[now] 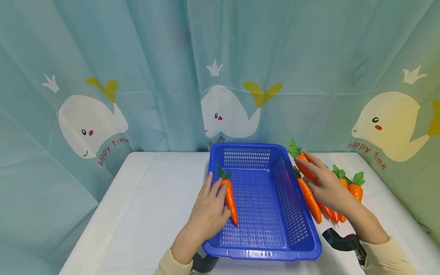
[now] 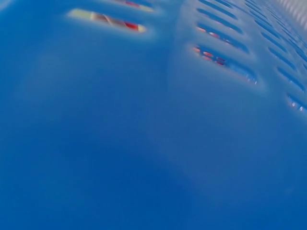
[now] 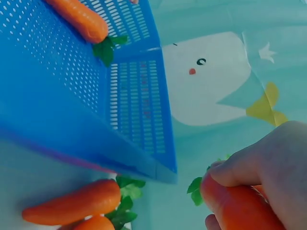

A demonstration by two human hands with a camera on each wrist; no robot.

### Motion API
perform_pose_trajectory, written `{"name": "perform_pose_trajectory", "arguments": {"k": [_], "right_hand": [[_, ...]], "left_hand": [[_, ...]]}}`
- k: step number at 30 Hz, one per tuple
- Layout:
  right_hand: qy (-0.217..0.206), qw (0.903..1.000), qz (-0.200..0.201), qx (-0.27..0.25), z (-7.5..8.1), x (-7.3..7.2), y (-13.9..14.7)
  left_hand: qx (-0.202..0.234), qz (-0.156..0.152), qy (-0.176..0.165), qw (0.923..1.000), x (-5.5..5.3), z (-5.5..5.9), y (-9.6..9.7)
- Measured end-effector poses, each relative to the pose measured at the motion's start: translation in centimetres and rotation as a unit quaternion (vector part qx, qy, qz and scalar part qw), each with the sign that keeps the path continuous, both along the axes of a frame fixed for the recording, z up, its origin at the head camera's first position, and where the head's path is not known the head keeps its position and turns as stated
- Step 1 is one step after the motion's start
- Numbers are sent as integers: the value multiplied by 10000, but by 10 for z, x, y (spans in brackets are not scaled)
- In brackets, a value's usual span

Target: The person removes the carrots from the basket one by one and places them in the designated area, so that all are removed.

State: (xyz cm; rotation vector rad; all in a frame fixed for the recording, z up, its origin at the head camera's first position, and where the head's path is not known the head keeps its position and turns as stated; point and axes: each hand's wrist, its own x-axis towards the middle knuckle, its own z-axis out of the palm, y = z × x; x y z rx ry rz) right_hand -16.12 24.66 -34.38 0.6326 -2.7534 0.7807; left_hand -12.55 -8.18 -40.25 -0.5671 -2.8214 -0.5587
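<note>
A blue plastic basket [image 1: 262, 253] stands at the middle of the table. An orange carrot [image 1: 231, 202] with green leaves lies inside along its left side. Over that side reaches my left hand [image 1: 207, 210], fingers extended toward the carrot's top; whether they touch it I cannot tell. My right hand [image 1: 326, 183], right of the basket, holds another carrot [image 3: 240, 206] between thumb and fingers, its leaves pointing away from me. Beneath that hand a loose carrot [image 1: 311, 200] lies close to the basket's right wall. The left wrist view shows only the slotted blue wall [image 2: 144, 120].
Several more carrots [image 1: 356, 191] lie side by side on the right part of the white table [image 1: 137, 214]. A teal curtain [image 1: 165, 76] printed with whales hangs behind the table's far edge.
</note>
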Motion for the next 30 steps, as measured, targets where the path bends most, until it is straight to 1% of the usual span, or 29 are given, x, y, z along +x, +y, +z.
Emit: {"name": "perform_pose_trajectory", "arguments": {"k": [5,7,13,19,23,30], "right_hand": [[68,9998,-166,-4,-2,3,11],[98,9996,-255,-2,-3,4,15],[-66,9985,-527,-115,-5,9,32],[-130,9969,-759,-128,-9,15,54],[-158,9954,-942,-86,-15,18,66],[-135,9944,-1041,-104,-26,23,81]], "left_hand": [[-21,-33,-25,10000,0,0,-1],[-25,-43,-100,9999,0,1,-1],[-162,-83,-377,9991,0,2,-1],[-339,-147,-394,9985,0,3,0],[-396,-179,-445,9981,0,5,0],[-208,-215,-734,9969,-1,8,-3]]}}
